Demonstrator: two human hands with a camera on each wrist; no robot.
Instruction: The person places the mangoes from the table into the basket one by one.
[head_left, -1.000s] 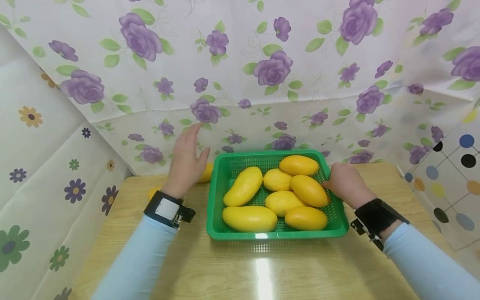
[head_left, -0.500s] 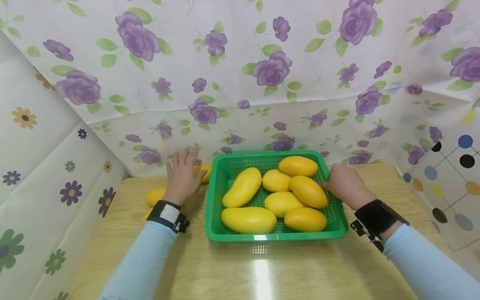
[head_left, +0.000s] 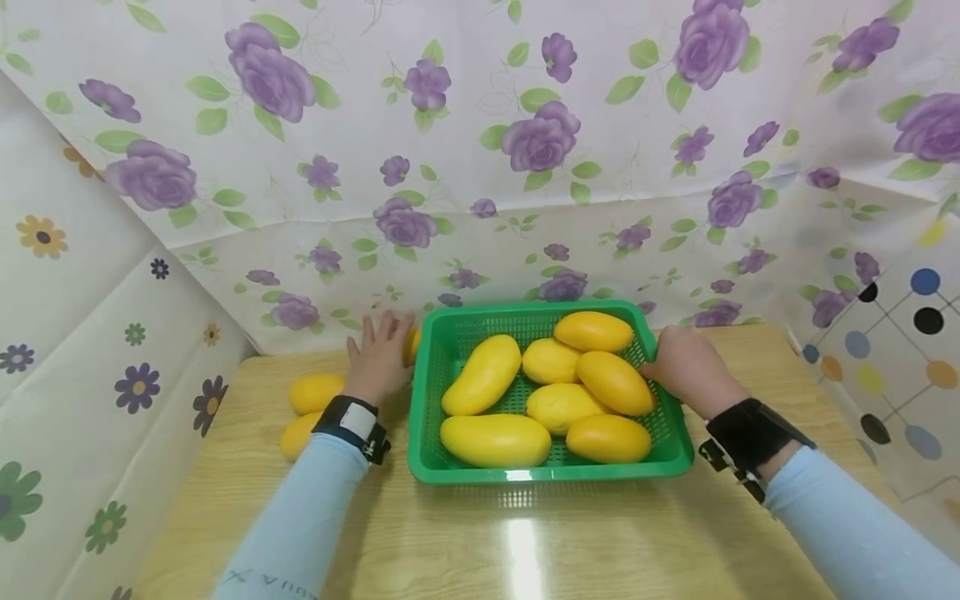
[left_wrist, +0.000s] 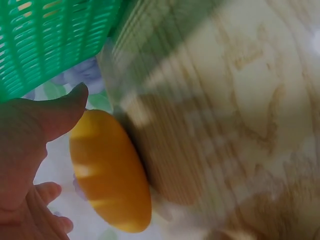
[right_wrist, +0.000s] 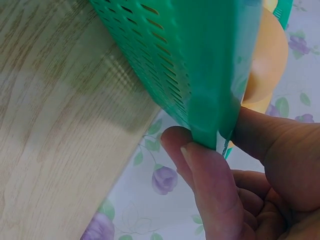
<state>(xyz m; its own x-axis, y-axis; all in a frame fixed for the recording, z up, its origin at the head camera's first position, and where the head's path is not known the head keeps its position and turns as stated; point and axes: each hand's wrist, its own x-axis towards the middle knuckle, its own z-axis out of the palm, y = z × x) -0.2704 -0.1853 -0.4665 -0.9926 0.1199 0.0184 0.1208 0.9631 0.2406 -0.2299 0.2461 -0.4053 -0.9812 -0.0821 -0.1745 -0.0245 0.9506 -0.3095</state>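
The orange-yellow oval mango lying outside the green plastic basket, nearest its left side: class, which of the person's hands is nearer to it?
Left. The left hand is beside the mango; the right hand is across the green plastic basket, gripping its right side.

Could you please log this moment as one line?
left hand: beside loose mango; right hand: grips basket rim; basket: seven mangoes; table: two more mangoes

Room nearside of basket [head_left: 551,474] (sheet [head_left: 457,158] behind)
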